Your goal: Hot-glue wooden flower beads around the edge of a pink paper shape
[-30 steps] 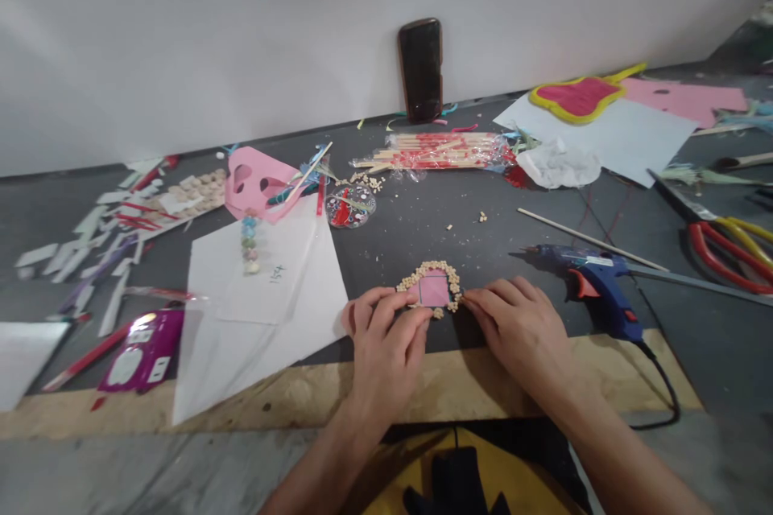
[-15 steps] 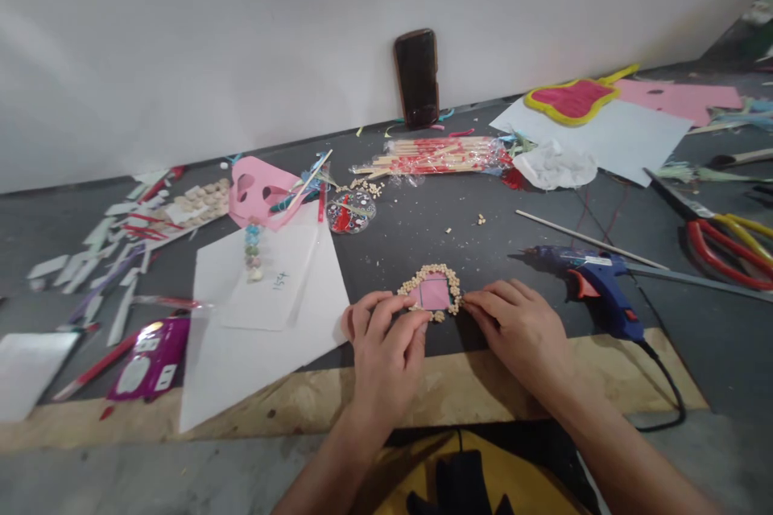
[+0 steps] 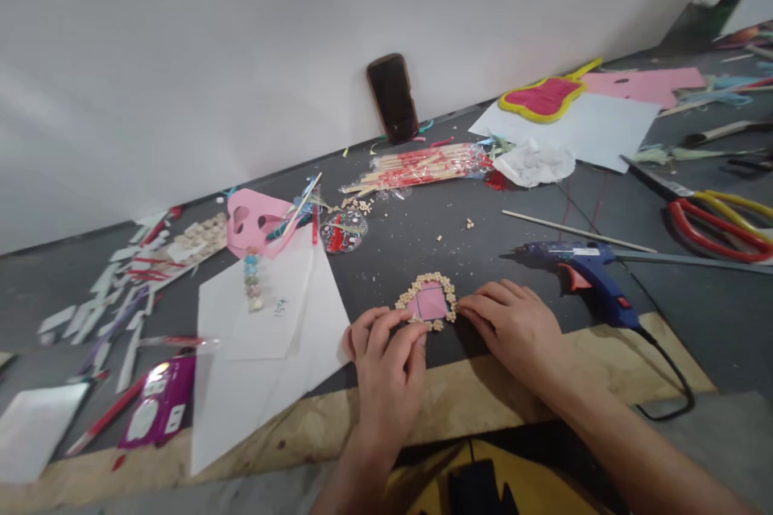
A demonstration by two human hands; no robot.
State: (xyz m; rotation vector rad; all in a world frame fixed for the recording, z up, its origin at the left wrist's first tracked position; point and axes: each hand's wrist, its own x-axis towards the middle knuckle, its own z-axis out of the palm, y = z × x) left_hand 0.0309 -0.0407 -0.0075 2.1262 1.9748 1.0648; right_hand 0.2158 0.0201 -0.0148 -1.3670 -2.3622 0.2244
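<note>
At the left of the frame, pale strips (image 3: 84,314) are lying scattered. At the lower left, a shiny purple packet (image 3: 160,398) is resting on the table (image 3: 386,233); its contents cannot be made out. Beside it, white sheets (image 3: 241,410) are spreading toward the centre, with a row of coloured beads (image 3: 252,282) lying on top. A pink cutout with holes (image 3: 257,217) is overlapping their upper edge. Left of centre, a round patterned piece (image 3: 347,240) is lying near small pale beads (image 3: 361,206). At lower centre, the left hand (image 3: 386,358), its fingers bunched, is holding the lower left edge of a small pink piece (image 3: 431,304) bordered with pale beads. Above, a clear plastic wrapper (image 3: 402,193) is containing red-and-wood sticks (image 3: 428,165), and a phone (image 3: 392,96) is leaning against the wall. The right hand (image 3: 513,326) is keeping thumb and forefinger narrow at the pink piece's right edge; whether they are gripping anything cannot be told. Farther right, a blue glue gun (image 3: 589,261) and red-and-yellow-handled scissors (image 3: 704,213) are lying.
</note>
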